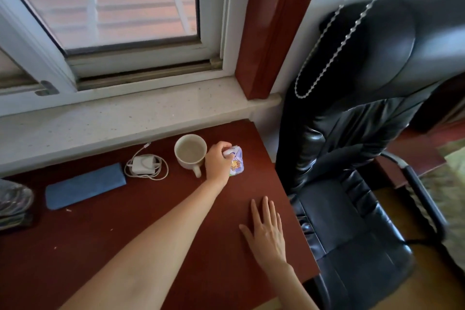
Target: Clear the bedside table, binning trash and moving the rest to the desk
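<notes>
Tissue pack (236,160), soft and light, sits near the desk's (125,221) back right corner beside the mug (190,153). Left hand (217,162) fingers wrap it; hold its sides gently. Right hand (266,231) lies flat, open.

A: The left hand (217,161) covers part of the small purple-and-white crinkled packet (236,161); its print is too small to read.

B: At the reddish-brown wooden desk's (105,234) left edge, a shiny crumpled bundle (13,205) is cut off and blurred, so it cannot be identified.
</notes>
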A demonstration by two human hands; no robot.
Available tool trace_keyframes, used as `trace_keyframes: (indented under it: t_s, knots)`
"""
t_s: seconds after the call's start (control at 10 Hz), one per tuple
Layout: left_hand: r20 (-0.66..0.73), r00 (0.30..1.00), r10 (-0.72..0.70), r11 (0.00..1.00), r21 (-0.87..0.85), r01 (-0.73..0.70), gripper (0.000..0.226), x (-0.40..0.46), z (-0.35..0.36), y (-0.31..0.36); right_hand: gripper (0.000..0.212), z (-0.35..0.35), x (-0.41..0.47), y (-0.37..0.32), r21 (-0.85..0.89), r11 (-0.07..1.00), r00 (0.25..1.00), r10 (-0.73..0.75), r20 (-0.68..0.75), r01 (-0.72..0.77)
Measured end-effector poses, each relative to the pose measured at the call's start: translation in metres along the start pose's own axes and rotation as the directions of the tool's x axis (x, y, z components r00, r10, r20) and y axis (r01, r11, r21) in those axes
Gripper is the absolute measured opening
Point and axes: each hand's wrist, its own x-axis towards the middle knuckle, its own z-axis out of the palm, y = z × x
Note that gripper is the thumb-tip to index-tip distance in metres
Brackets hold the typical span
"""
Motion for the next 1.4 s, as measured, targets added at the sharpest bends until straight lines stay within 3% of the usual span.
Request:
trace_keyframes:
  t_s: [0.2, 0.3, 0.4, 0.5, 0.7, 0.9, 1.2, 1.4]
  knots:
    - [-0.043, 0.986, 0.159, 0.959, 0.246, -0.144, 0.035, 0.009, 0.016, -0.013, 0.068, 0.010, -0.001, 0.005, -0.019, 1.000, 0.997, -0.020, -0.070, 0.019]
    - [0.021, 0.958, 0.288, 0.866, 0.422, -0.269, 0.043, 0.000, 0.017, -0.026, 0.067, 0.013, -0.001, 0.007, -0.009, 1.000, 0.996, -0.030, -0.084, 0.029]
    - [0.132, 0.882, 0.453, 0.714, 0.539, -0.447, 0.048, -0.017, 0.016, -0.044, 0.067, 0.015, -0.001, 0.008, -0.008, 0.999, 0.994, -0.045, -0.095, 0.044]
    - [0.237, 0.848, 0.475, 0.622, 0.591, -0.514, 0.054, -0.028, 0.015, -0.053, 0.067, 0.013, -0.001, 0.008, -0.001, 0.999, 0.996, -0.042, -0.083, 0.042]
    - [0.290, 0.854, 0.431, 0.554, 0.662, -0.504, 0.056, -0.017, 0.016, -0.049, 0.067, 0.012, -0.001, 0.008, -0.010, 0.999, 0.995, -0.043, -0.089, 0.042]
    - [0.227, 0.889, 0.399, 0.585, 0.683, -0.437, 0.042, 0.015, 0.022, -0.039, 0.066, 0.015, -0.001, 0.009, -0.014, 0.999, 0.992, -0.047, -0.114, 0.045]
    - [0.174, 0.931, 0.320, 0.622, 0.703, -0.345, 0.047, 0.024, 0.026, -0.021, 0.066, 0.011, -0.002, 0.008, -0.027, 0.999, 0.992, -0.044, -0.117, 0.041]
    - [0.158, 0.897, 0.412, 0.641, 0.650, -0.409, 0.050, -0.012, 0.014, -0.021, 0.064, -0.009, 0.001, 0.002, 0.074, 0.996, 0.998, -0.055, 0.000, 0.055]
